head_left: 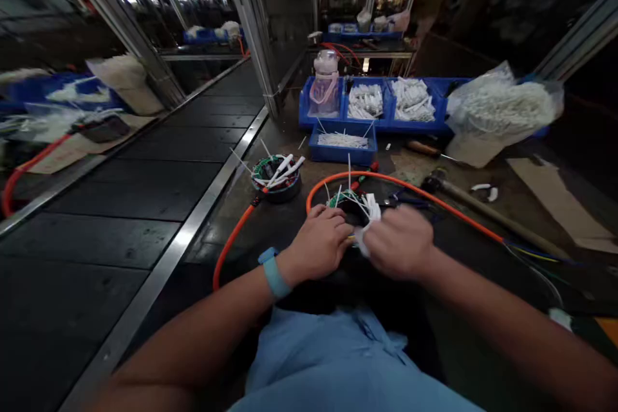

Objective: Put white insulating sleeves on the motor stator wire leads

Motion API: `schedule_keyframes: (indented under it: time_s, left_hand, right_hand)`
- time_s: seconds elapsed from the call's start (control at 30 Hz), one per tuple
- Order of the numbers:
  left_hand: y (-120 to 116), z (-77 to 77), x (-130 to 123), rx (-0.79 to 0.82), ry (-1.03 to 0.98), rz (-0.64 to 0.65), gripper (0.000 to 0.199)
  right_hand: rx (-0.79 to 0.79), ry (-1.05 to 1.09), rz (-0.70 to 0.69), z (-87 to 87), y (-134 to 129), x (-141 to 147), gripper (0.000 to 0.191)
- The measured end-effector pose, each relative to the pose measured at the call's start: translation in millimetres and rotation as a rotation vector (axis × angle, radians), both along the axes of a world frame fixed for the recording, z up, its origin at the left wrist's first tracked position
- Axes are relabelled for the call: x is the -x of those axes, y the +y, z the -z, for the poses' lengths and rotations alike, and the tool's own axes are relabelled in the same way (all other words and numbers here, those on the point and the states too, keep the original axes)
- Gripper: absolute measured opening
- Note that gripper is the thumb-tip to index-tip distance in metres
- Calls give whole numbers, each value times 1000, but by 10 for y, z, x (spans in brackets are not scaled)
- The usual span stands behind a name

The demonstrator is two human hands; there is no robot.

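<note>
A round part with green windings (338, 198), white sleeves and upright cable ties sits on the dark bench in front of me. My left hand (324, 241) rests against its near left edge, fingers bent together around something that I cannot make out. My right hand (402, 241), slightly blurred, is closed at the near right side, with a bit of white material (361, 242) at its fingertips. Thin wires show between the hands. An orange cable (386, 176) arcs behind the part to the right. A second round part (275, 177) with white sleeves stands to the left.
Blue bins (381, 117) of white pieces line the back, with a smaller blue tray (342, 153) of ties before them. On the right are a plastic bag (502, 109), a wooden-handled hammer (497, 215), a screwdriver (423, 149) and cardboard (560, 199). A conveyor (145, 193) runs along the left.
</note>
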State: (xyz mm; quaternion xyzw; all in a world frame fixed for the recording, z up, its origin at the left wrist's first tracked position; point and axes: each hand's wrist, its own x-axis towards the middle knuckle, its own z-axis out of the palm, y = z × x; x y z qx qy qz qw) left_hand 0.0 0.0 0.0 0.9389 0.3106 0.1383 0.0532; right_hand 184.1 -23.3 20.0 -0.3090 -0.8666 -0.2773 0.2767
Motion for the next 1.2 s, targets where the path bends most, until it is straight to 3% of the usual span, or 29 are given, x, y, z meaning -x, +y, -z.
schedule_keyframes:
  time_s: [0.13,0.2,0.27,0.33,0.43,0.57,0.67,0.87,0.97,1.2]
  left_hand:
    - [4,-5,-2,13,31,2,21]
    - [5,-2,-5,26,29,0,22]
    - [3,0,-9,24,30,1,23]
    - [-1,-2,-14,15,37,-5,23]
    - [-8,-8,-18,16,52,-18,19]
    - [-9,-3,-19,32,33,-27,21]
    - [-15,18,-20,54,-23,-43,24]
    - [-27,32,-16,138,-104,-37,17]
    - [-16,13,-6,157,-98,-16,15]
    - [-51,4,-2,143,-94,-17,11]
  right_hand:
    - [277,173,-113,-18,47,-143,23]
    - [534,272,-197,6,-19,-218,12]
    - [703,285,-167,49,-99,-245,29]
    - [684,187,-52,107,-144,-197,37]
    - [473,9,78,200,-124,-39,23]
    - [282,-96,101,271,-55,70,22]
    - [245,-80,149,289,-43,46,23]
    - [312,2,127,316,-15,45,20]
    - [384,47,187,305,55,78,19]
    - [685,-183,355,146,257,172,14]
